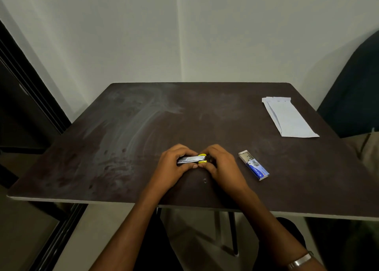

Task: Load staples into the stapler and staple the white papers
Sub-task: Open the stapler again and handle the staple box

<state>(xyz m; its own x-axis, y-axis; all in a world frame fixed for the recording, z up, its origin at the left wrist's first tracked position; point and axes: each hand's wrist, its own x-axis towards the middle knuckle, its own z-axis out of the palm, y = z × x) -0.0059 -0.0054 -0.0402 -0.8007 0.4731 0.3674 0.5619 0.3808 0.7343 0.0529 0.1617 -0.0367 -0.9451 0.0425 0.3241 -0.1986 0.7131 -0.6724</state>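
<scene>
- I sit at a dark brown tabletop (143,127), looking down at both of my hands, which meet near its front middle.
- My left hand (174,164) curls its fingers round the silver metal end of a small stapler (192,159), gripping it just above the tabletop.
- My right hand (220,164) grips the stapler's other end, where yellow plastic shows between my fingers.
- Just beside my right hand, to the right, lies a small blue and white staple box (253,165), its tray slid partly out.
- A single loose staple (204,180) lies on the tabletop between my wrists.
- The white papers (287,116) lie flat, well apart from my hands, at the far right of the tabletop.
- A metal bracelet (300,260) circles my right wrist.
</scene>
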